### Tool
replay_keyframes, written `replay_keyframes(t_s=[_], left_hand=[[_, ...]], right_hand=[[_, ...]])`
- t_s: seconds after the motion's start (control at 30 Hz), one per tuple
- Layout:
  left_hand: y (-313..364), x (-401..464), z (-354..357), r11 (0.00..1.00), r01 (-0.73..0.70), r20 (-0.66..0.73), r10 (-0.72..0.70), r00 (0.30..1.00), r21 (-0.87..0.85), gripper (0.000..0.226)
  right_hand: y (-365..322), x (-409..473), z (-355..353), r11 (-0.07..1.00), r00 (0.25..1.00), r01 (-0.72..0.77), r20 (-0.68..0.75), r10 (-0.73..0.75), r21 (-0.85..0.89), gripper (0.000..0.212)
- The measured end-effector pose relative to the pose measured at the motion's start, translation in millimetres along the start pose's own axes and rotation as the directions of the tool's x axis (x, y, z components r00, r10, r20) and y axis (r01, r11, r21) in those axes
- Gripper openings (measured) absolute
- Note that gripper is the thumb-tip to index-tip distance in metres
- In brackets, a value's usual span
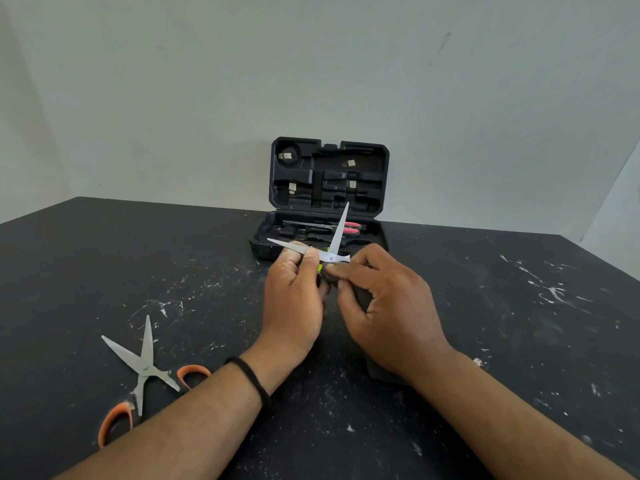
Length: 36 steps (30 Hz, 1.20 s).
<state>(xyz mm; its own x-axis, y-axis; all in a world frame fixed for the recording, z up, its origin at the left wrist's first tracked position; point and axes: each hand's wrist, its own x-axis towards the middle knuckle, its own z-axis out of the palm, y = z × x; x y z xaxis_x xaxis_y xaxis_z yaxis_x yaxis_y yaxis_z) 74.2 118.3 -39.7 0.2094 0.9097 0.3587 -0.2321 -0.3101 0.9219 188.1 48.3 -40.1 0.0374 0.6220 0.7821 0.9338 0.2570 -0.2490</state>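
Both hands hold one pair of scissors (pixel 337 233) above the black table, blades spread wide apart. One blade points left, the other points up and away. Its black and yellow-green handles are mostly hidden by my fingers. My left hand (pixel 294 299) grips the left handle. My right hand (pixel 384 303) grips the right handle, thumb and forefinger close to the pivot screw.
A second pair of scissors (pixel 142 365) with orange handles lies spread open on the table (pixel 519 341) at the near left. An open black tool case (pixel 329 174) stands at the back by the wall, with red-handled tools in its lower half. White flecks dot the tabletop.
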Motion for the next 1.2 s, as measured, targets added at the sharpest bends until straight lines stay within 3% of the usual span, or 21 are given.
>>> replay_keyframes(t_s=[0.1,0.23,0.4,0.57,0.77,1.0,1.13,1.2], left_hand=[[1.0,-0.3,0.4,1.0,0.007,0.008,-0.006,1.0,-0.024,0.034],[1.1,-2.7,2.9,1.0,0.008,0.015,-0.008,1.0,0.002,0.035],[0.8,-4.0,5.5,0.999,0.035,0.014,-0.034,0.999,-0.042,0.033],[-0.9,0.1,1.0,0.997,0.069,-0.019,-0.069,0.997,-0.026,0.032],[-0.4,-1.8,1.7,0.997,0.074,0.003,-0.074,0.997,-0.037,0.036],[-2.8,1.2,1.5,0.992,0.099,0.003,-0.099,0.995,-0.075,0.036],[-0.7,0.3,1.3,0.999,0.051,-0.021,-0.051,0.998,-0.016,0.036],[0.4,-1.6,2.4,1.0,0.021,-0.025,-0.02,0.999,0.022,0.035]], right_hand=[[2.1,-0.3,0.5,0.998,0.999,-0.02,-0.031,0.018,-0.059,0.026],[-1.9,0.6,-6.3,0.999,0.985,0.034,-0.17,-0.03,0.019,0.022],[-3.2,-0.3,-1.3,0.997,0.997,0.021,-0.073,-0.026,-0.069,0.024],[-0.1,0.2,-0.1,0.982,0.994,-0.068,-0.1,0.051,-0.175,0.021],[-1.6,-1.1,-3.2,0.996,0.985,0.028,-0.169,-0.042,-0.081,0.021],[-1.2,-2.9,1.7,0.996,0.998,0.031,-0.045,-0.035,-0.09,0.021],[-0.8,-1.9,-0.9,0.999,0.986,0.047,-0.161,-0.047,-0.003,0.019],[-1.8,-1.4,-0.2,0.999,0.988,0.043,-0.149,-0.042,0.001,0.021]])
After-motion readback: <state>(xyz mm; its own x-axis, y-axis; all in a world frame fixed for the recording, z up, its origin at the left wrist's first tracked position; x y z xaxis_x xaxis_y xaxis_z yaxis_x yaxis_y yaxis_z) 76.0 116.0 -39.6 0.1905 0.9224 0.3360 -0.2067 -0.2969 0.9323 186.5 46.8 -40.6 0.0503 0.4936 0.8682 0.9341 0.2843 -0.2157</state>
